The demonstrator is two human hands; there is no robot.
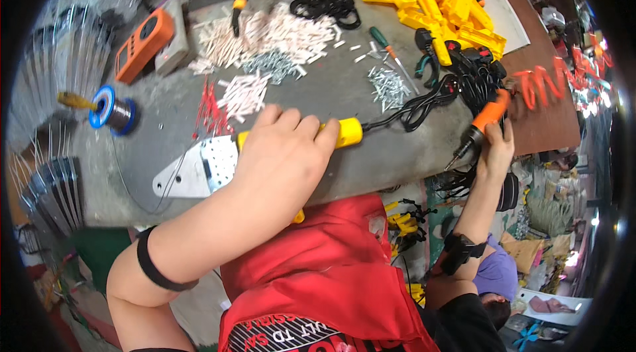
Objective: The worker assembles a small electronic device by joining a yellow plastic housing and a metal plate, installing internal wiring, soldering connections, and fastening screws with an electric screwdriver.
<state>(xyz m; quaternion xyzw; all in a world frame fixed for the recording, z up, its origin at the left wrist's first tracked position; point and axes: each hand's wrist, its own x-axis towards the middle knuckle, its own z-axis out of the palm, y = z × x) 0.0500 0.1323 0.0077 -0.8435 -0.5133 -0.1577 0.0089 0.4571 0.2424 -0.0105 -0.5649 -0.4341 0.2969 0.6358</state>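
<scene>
My left hand point(283, 150) is closed over the yellow handle point(350, 132) of a corded tool lying across the grey bench; its palm hides the middle of the handle. A flat metal blade point(177, 178) with a perforated metal guard point(220, 160) sticks out left of the hand. From the handle's right end a black cord point(391, 117) runs to a bundle of cables. At the bench's right edge my right hand point(498, 152) grips an orange and black power screwdriver point(489, 117), its bit pointing down and left, apart from the yellow-handled tool.
White tubes point(278, 34), screws point(389, 89), red wires point(211, 110) and black rings point(324, 6) lie behind my left hand. Yellow handle shells point(444, 7) are piled far right, near a coiled orange hose point(540, 87). A solder spool point(114, 113) stands left. Another person point(497, 269) is lower right.
</scene>
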